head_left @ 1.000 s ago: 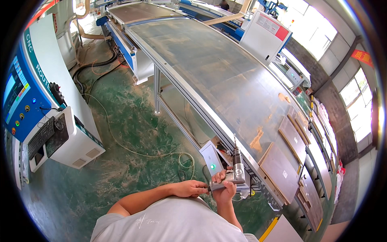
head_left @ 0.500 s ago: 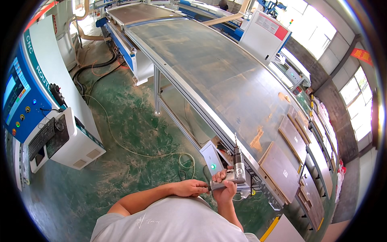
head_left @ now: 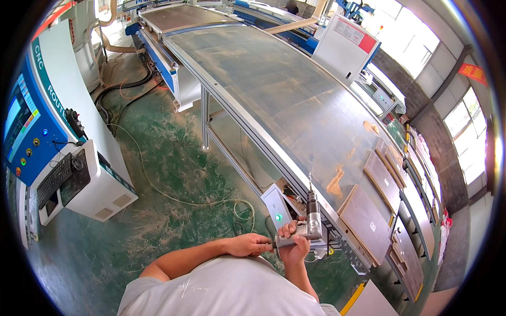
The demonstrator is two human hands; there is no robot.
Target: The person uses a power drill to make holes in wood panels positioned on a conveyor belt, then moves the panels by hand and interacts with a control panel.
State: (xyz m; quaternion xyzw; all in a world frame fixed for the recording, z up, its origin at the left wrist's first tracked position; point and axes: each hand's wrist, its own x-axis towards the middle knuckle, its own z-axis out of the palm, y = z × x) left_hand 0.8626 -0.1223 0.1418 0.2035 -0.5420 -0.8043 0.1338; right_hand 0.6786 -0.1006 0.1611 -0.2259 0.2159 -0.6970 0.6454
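Observation:
My right hand (head_left: pixel 293 252) is closed round the handle of a silver pistol-shaped drill (head_left: pixel 313 226), which looks air-powered. Its chuck and long thin bit (head_left: pixel 311 184) point away from me, over the near edge of the long table (head_left: pixel 253 79). My left hand (head_left: pixel 249 245) is closed at the butt of the handle, its fingertips pinching the dark fitting (head_left: pixel 273 244) there. The fingers partly cover that fitting.
Wooden panels (head_left: pixel 369 225) lie at the table's right near end, beside a patch of sawdust (head_left: pixel 335 180). A white box with a green light (head_left: pixel 278 213) sits below the edge. To the left stands a control console (head_left: pixel 100 184); a pale hose (head_left: pixel 174 197) crosses the green floor.
The drill has turned slightly, its bit tip shifting a little to the right. Both hands keep their hold in nearly the same place.

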